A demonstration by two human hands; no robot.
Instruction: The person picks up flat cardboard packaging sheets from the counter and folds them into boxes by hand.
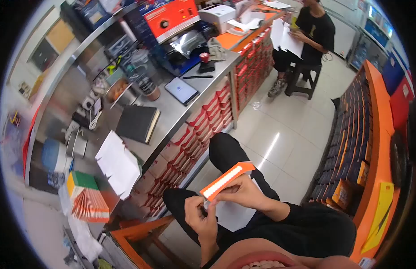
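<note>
Above my lap, both hands are on a narrow orange box (227, 180) with a white strip along its face. My right hand (244, 192) holds it from below and behind, fingers wrapped round its right part. My left hand (202, 218) is pinched at the box's lower left end, close to the right fingertips. What the left fingers grip there is too small to make out. Beneath the hands, white paper (235, 215) lies across my lap.
To the left, a metal counter (167, 123) holds a black notebook (138, 123), a phone (182, 90), white sheets (119, 165) and a stack of orange-edged cards (89, 199). A seated person (315, 29) holds papers at the back. An orange shelf (378, 134) stands right.
</note>
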